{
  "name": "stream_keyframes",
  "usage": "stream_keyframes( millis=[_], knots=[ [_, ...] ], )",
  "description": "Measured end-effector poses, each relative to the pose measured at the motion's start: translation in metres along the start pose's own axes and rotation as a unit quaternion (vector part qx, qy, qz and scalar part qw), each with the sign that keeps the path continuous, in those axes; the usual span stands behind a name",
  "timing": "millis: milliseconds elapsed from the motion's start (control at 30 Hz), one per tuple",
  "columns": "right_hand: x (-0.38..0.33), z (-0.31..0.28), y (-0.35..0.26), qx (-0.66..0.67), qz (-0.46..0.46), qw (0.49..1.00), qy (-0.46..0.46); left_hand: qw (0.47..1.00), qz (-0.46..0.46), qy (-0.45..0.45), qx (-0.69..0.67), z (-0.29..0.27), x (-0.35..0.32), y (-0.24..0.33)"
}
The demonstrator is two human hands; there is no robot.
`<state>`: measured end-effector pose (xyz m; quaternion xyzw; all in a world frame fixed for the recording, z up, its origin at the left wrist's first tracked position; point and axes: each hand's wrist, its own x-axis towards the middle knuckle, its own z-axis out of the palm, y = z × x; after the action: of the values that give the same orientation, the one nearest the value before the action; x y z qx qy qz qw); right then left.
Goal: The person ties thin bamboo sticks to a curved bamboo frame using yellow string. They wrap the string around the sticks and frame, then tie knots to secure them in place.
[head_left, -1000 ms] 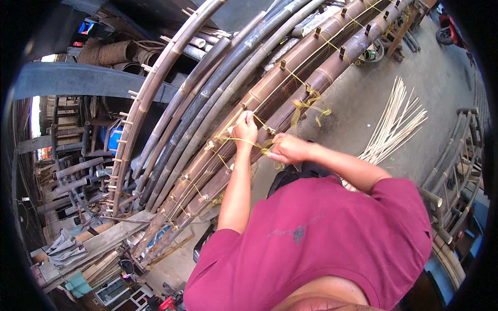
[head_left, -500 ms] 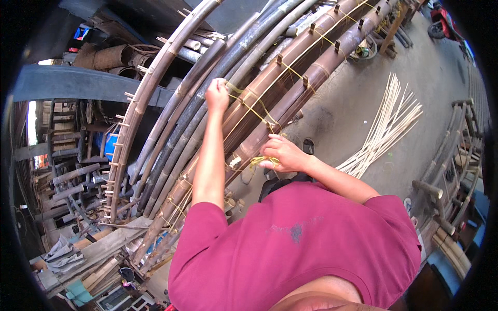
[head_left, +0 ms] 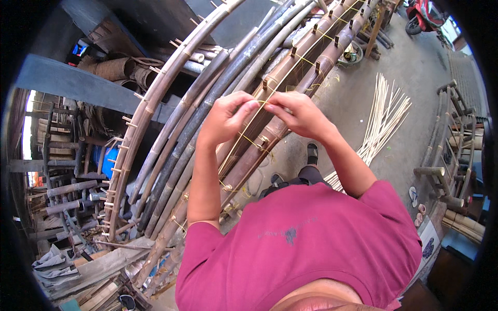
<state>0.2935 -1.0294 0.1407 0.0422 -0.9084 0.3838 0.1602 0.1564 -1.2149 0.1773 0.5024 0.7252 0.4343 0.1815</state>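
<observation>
A: Item 1, hands?
B: Both raised in front of the chest, forearms up from the maroon shirt. Left hand curled, thumb + forefinger pinched shut on the thin yellow strip. Right hand palm down, fingertips pinched on the same strip. The two hands' fingertips meet, touching, approx. centre-top of view.

A: Item 2, surface and room, big to small?
B: Concrete floor, grey, open to the right. Stack of long bamboo poles w/ short pegs, running lower left to upper right, bent by the lens. Blue-grey beam upper left. Bundle of pale split strips fanned on the floor, right of the hands. Bamboo frames at the right rim. Red scooter, top right. Sandalled foot below the right wrist.

A: Item 3, the strip?
B: Thin, flat, yellow-green. Runs down from the pinch to the brown poles below the hands, where it crosses one; similar ties show along the poles farther up. Taut between fingers and pole. Knot detail too small to tell.
</observation>
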Motion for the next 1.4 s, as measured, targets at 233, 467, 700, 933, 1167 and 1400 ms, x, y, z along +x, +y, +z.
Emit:
stream_keyframes(
  millis=[233, 467, 700, 933, 1167, 1400],
  knots=[
    [-0.057, 0.007, -0.003, 0.438, 0.181, 0.880, 0.001, 0.949, -0.044, 0.208, -0.233, -0.003, -0.010, -0.090],
    [-0.096, -0.017, 0.015, 0.387, 0.243, 0.888, 0.044, 0.806, -0.080, 0.419, -0.412, -0.031, 0.001, -0.202],
    [-0.144, -0.136, 0.098, 0.356, 0.281, 0.848, 0.272, 0.459, -0.233, 0.470, -0.717, -0.085, -0.029, -0.340],
    [-0.195, -0.185, 0.191, 0.083, 0.349, 0.805, 0.472, 0.513, -0.065, 0.426, -0.743, -0.120, 0.030, -0.327],
    [-0.163, -0.167, 0.226, 0.296, 0.362, 0.813, 0.346, 0.766, -0.472, 0.424, -0.104, -0.169, -0.043, -0.230],
    [0.004, -0.002, 0.090, 0.568, 0.262, 0.771, -0.117, 0.888, -0.229, 0.347, -0.198, 0.011, -0.069, -0.050]
  ],
)
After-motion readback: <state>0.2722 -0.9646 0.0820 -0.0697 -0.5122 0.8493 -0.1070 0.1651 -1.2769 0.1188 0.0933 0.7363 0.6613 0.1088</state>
